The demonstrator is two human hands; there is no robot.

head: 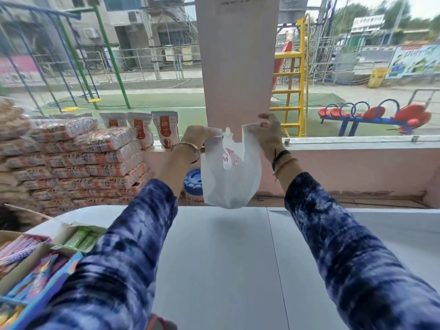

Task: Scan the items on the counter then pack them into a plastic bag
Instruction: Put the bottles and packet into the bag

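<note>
Held the plastic bag (230,177) up by its handles, left hand (198,134) and right hand (267,134) gripping, bag hanging straight down above the counter (226,258)

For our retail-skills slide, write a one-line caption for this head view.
Both hands, left and right, hold a filled white bag by its handles above the counter.

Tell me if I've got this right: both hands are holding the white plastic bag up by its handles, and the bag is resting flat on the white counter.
Not quite. The head view shows the left hand and right hand holding the white plastic bag by its handles, but it hangs in the air beyond the white counter's far edge rather than resting flat on it.
</note>
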